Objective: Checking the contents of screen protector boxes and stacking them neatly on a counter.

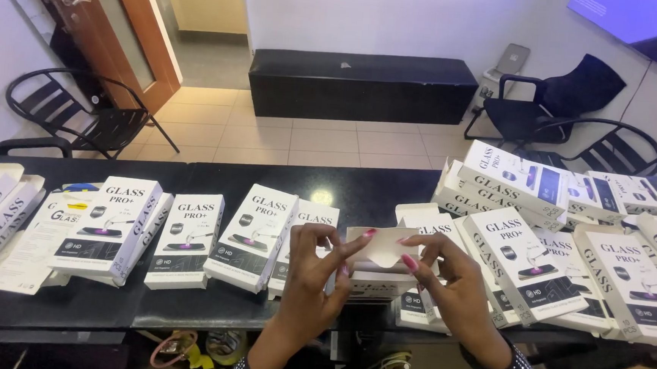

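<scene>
Single head view, looking down and forward over black table (206, 314), close to hands.

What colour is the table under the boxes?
Glossy black table, clearest in the head view.

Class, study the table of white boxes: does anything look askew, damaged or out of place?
Nothing looks damaged or spilled. The boxes on the right are heaped unevenly, overlapping at angles, unlike the neater row on the left. The open box beneath both hands has its flap up.

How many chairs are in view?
3: one black chair at left by the door, one dark chair at right by the wall, another beside it, partly hidden by boxes.
</scene>
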